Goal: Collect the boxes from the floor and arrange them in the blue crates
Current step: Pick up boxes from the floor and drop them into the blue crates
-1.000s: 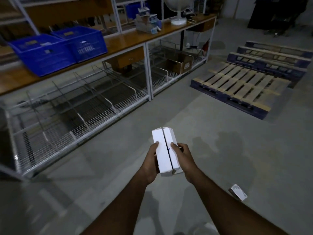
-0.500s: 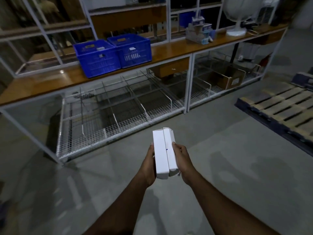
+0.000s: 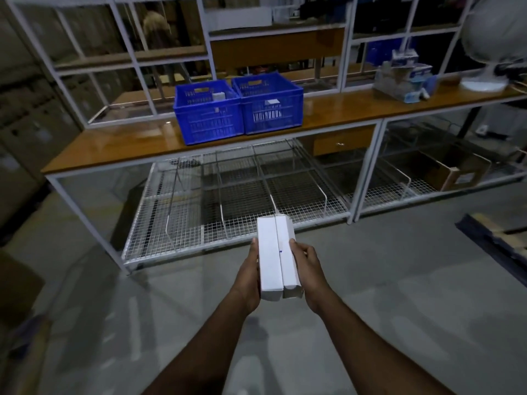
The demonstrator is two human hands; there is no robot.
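While the left hand [image 3: 247,276] and right hand [image 3: 309,276] clamp two white boxes [image 3: 278,258] between them, side by side — long axes pointing away from the body — each grip is curled on an outer face. The blue crates [image 3: 238,105] stand on the table [image 3: 114,143] straight ahead and higher — equally reachable, apparently.

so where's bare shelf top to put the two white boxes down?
Bare wood on the wooden shelf top left of the left blue crate, and between the right blue crate and the pile of small cartons. Far right is crowded: cartons, white fan.
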